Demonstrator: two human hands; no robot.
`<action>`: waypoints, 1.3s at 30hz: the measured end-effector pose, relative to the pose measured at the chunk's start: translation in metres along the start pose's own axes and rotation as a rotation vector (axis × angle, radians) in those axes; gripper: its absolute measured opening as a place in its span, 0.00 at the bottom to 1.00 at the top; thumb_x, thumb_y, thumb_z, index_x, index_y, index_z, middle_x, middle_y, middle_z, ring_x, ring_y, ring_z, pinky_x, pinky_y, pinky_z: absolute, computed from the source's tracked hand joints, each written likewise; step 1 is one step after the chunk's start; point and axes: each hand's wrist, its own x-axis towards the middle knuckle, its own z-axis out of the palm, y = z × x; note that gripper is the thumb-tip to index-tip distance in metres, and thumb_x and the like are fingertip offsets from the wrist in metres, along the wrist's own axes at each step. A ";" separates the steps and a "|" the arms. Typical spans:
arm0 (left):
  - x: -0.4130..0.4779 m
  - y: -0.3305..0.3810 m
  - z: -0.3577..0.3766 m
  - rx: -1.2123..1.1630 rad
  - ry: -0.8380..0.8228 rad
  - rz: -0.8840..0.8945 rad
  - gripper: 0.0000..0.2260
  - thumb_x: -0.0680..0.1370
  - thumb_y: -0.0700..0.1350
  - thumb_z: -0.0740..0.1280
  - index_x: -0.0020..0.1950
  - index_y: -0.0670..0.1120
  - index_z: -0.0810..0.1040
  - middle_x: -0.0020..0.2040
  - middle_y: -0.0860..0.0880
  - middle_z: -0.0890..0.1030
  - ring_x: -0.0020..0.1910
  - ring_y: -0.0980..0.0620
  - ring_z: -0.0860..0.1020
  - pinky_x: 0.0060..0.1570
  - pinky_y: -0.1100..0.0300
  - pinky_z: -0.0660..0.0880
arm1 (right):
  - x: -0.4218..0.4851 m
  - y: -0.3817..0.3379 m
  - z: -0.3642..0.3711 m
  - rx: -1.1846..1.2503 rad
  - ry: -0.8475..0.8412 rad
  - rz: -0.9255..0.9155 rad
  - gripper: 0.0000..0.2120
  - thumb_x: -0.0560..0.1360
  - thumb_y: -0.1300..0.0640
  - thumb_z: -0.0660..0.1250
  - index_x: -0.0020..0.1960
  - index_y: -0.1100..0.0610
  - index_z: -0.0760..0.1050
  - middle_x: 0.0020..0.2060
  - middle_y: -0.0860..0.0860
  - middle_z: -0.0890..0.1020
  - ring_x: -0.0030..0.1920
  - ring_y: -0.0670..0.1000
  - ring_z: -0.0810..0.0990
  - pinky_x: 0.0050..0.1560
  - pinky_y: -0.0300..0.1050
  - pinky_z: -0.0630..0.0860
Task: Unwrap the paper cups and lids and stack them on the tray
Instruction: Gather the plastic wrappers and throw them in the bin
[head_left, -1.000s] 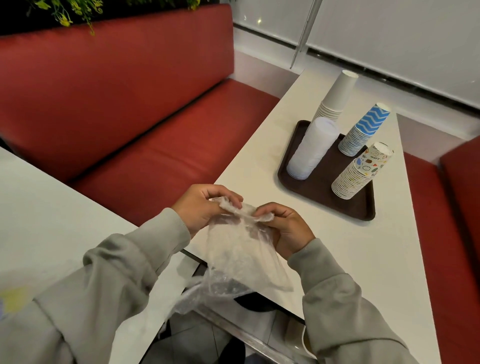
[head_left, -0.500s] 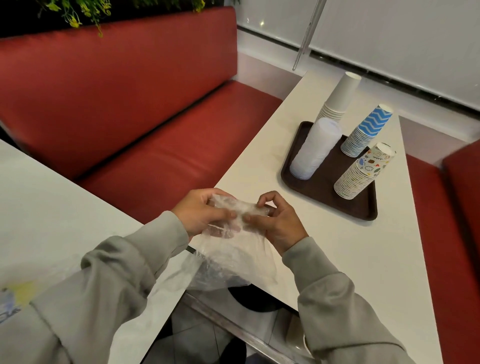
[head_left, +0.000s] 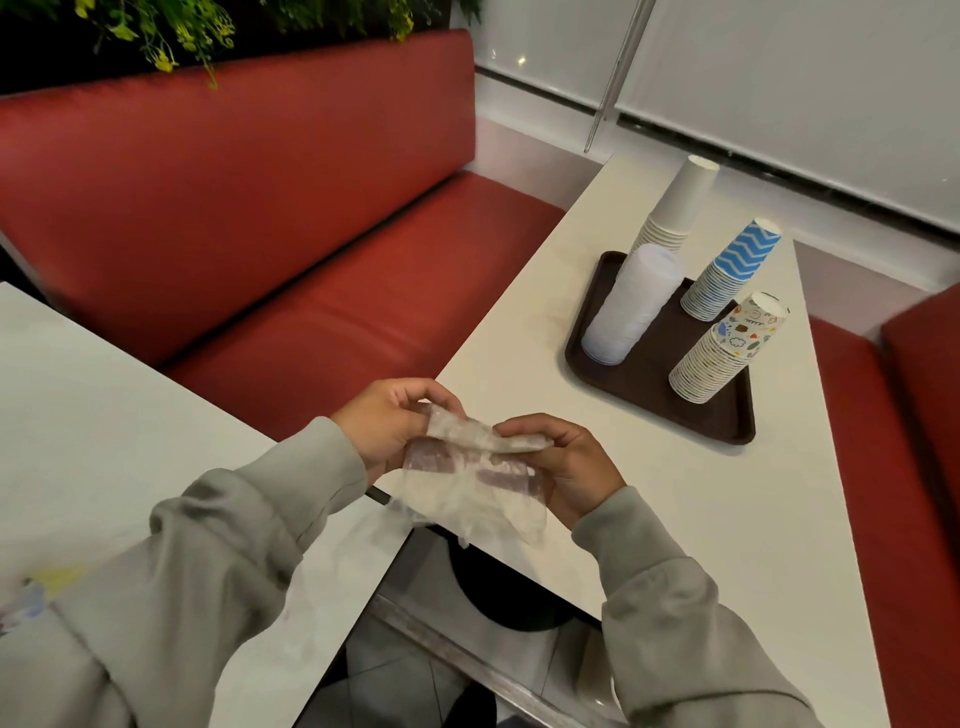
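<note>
Lower centre, my left grip (head_left: 387, 426) and right grip (head_left: 566, 467) both pinch an empty wrapper (head_left: 467, 493). Cups (head_left: 722, 348) and lids (head_left: 631, 306) are stacked on the tray (head_left: 649, 395), so I'd bin it next.

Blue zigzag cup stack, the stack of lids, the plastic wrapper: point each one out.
blue zigzag cup stack (head_left: 740, 260), head view, on the patterned top cup.
stack of lids (head_left: 631, 306), head view, midway up its side.
plastic wrapper (head_left: 467, 491), head view, middle of the crumpled film.

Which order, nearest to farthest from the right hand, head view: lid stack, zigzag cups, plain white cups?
1. lid stack, near left of the tray.
2. zigzag cups, tray's right, farther back.
3. plain white cups, tray's far left corner.
</note>
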 end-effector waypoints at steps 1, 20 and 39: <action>0.000 0.000 -0.001 -0.019 -0.002 0.003 0.13 0.75 0.22 0.60 0.41 0.36 0.79 0.43 0.41 0.85 0.39 0.46 0.85 0.33 0.58 0.81 | -0.001 0.000 0.000 -0.002 -0.024 0.022 0.17 0.70 0.79 0.62 0.41 0.61 0.84 0.43 0.58 0.83 0.43 0.56 0.84 0.46 0.52 0.82; -0.029 -0.008 -0.005 0.084 -0.046 -0.106 0.16 0.69 0.35 0.76 0.55 0.39 0.79 0.47 0.43 0.79 0.39 0.47 0.83 0.34 0.57 0.80 | -0.012 0.021 0.012 -0.196 0.122 -0.063 0.19 0.58 0.73 0.78 0.47 0.59 0.84 0.43 0.59 0.83 0.46 0.58 0.81 0.51 0.50 0.79; -0.063 -0.116 0.054 0.300 -0.256 -0.309 0.10 0.65 0.46 0.79 0.43 0.45 0.86 0.42 0.46 0.86 0.44 0.52 0.83 0.49 0.57 0.78 | -0.148 0.110 -0.046 0.171 0.257 0.241 0.11 0.65 0.66 0.60 0.37 0.67 0.81 0.38 0.66 0.80 0.32 0.61 0.83 0.30 0.43 0.80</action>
